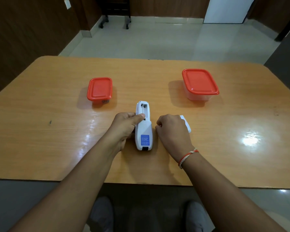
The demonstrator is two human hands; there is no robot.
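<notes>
"What did we see in the middle of the tabletop point(57, 104)?"

"We saw a white handheld device point(144, 131) lying back-up, its battery bay point(144, 108) open and a blue label point(144, 140) nearer us."

"And the hands?"

"The left hand point(124, 126) gripped its left side, thumb over the bay. The right hand point(172, 129) sat curled just right of it, against a white cover point(187, 125). We couldn't tell whether it held that."

Device point(144, 129) on table point(57, 148); left tub point(99, 88), right tub point(199, 82) behind.
</notes>
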